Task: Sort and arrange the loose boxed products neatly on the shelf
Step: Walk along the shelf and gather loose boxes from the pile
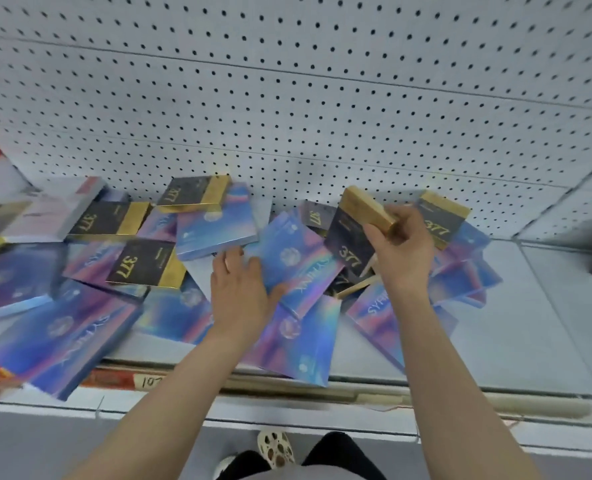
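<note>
The right hand (400,244) grips a black-and-gold box (351,233) lifted on end above the jumbled shelf (516,327) — the left hand (240,292), fingers flat, presses the nearer holographic box (298,258) lying slantwise between both hands.

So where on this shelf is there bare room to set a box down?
Bare shelf runs right of the pile, from the pegboard to the front edge. The left and middle are crowded with overlapping boxes, where the left hand rests and the right hand holds a black-gold box.

Bare forearms, dark trousers (339,452), a cream perforated clog (276,446).
</note>
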Tool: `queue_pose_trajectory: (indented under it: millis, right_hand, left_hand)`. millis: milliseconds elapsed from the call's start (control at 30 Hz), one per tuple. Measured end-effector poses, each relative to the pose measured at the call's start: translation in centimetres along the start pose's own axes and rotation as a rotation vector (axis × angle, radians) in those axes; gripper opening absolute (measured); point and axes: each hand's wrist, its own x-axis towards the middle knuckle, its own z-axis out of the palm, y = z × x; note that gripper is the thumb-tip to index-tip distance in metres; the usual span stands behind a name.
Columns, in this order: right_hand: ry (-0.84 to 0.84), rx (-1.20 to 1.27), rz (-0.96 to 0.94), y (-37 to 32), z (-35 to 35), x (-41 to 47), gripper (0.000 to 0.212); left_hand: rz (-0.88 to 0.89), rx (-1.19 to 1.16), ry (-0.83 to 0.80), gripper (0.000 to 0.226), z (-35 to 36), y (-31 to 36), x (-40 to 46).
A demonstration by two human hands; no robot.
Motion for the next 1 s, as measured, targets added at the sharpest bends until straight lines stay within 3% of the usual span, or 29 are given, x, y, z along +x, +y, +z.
queue_pose_trajectory:
  millis: [67,167,300,433,667,800,900,1000]
  right_hand:
    - [0.001,0.038,0.042,0.3,-0.9,-0.4,0.031]
    - [0.008,0.032,0.080,0.9,-2.4,-1.1,0.032]
    - [-0.023,-0.047,0.080,1.7,-4.2,-2.1,0.034]
    - [-0.045,-0.142,0.065,1.8,-5.2,-3.3,0.032]
    - [-0.040,-0.205,0.145,2.1,-5.9,-4.7,0.047]
    - [0.149,0.066,0.321,2.2,-6.5,-5.0,0.044]
    - [0.283,0.287,0.354,1.6,-7.2,-5.5,0.032]
    - [0.319,0.354,0.356,0.9,-7.2,-6.3,0.022]
  left_hand:
    - [0.121,-0.083,-0.020,0.055,-0.1,0.3,1.2]
    - [0.359,-0.191,-0.215,0.061,-0.7,2.3,4.6]
    - [0.605,0.083,-0.459,0.086,-0.3,4.3,9.6]
    - [0.673,0.254,-0.547,0.101,0.4,4.7,12.5]
    - [0.741,0.242,-0.459,0.085,0.6,5.7,13.7]
    - [0.595,0.052,-0.352,0.064,-1.7,5.9,13.8]
    - [0.461,-0.158,-0.244,0.048,-4.4,5.7,13.2]
    - [0.454,-0.289,-0.127,0.035,-6.3,4.3,11.1]
